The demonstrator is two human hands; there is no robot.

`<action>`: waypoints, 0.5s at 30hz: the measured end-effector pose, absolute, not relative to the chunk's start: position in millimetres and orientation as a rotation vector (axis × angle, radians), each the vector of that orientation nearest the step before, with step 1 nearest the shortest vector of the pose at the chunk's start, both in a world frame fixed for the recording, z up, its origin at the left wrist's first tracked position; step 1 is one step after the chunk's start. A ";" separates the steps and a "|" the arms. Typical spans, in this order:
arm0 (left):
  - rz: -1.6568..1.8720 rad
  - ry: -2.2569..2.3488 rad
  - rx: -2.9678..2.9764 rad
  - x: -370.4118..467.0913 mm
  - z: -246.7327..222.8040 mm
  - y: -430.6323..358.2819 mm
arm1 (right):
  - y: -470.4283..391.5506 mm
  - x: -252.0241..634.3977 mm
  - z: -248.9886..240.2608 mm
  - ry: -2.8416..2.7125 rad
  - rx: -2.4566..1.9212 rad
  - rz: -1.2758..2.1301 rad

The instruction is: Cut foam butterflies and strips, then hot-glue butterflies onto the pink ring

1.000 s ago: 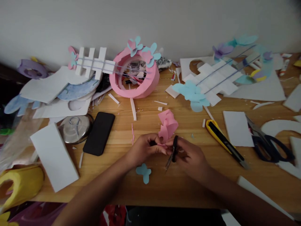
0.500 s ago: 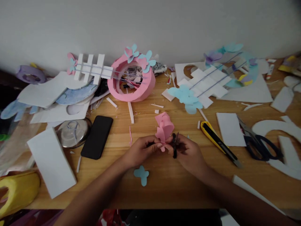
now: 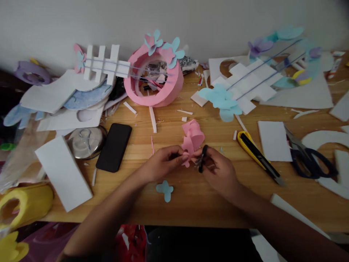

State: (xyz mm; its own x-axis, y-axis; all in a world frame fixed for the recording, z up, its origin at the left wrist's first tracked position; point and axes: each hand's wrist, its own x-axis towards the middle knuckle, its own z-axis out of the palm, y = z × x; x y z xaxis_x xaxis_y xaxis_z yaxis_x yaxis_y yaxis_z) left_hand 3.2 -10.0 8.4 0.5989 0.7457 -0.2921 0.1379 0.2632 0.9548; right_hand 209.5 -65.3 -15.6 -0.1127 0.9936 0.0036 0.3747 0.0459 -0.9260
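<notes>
The small black-handled metal scissors (image 3: 204,154) have swung round since the earlier frame, their blades turned from pointing up to lying towards the pink paper; the lobed end of that paper shows rounder. Nearly everything sits higher in view, most likely a camera tilt.

Nearest, a pale blue 3-lobed paper cutout (image 3: 167,189) lies flat on the brown wooden table (image 3: 191,211), touched by neither hand. Just beyond, the left hand (image 3: 169,160) pinches the lobed end of the curled pink paper (image 3: 195,135) between thumb and fingers. The right hand (image 3: 222,173) has its fingers bent around the small scissors; whether they pass through both loops, I cannot tell.

With fingertips and blades this close, a slip could nick the skin. The paper's curl could also twist it in the pinch, so a snip might stray and spoil a lobe.

To the right, the yellow-and-black craft knife (image 3: 260,158) shows a bare metal tip; a sideways sweep of the right arm might catch it. Farther off stands a pink paper-covered ring (image 3: 174,94) with 2 pink-and-blue butterflies, its place on the table seemingly unchanged.
</notes>
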 end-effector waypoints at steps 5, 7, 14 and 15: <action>0.569 1.345 1.319 -17.1 44.0 -51.8 | -63.5 211.8 -21.9 -1.780 -1.223 0.835; 0.639 1.379 1.049 -20.0 47.6 -81.6 | -62.1 212.0 -21.8 -1.814 -1.178 0.824; 0.913 1.436 0.429 -9.1 31.8 -133.8 | -62.0 212.6 -15.8 -1.833 -1.106 0.860; 0.922 1.442 0.410 -6.6 31.0 -134.0 | -63.7 212.6 -14.8 -1.854 -1.064 0.896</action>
State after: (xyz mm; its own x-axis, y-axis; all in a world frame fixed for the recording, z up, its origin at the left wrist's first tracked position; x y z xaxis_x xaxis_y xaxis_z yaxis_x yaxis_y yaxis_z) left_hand -6.6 -134.0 31.0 -0.1235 0.7410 -0.6601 -0.2880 0.6098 0.7384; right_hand 212.6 -63.7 -14.8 -0.3257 0.9002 0.2889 0.3330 0.3952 -0.8561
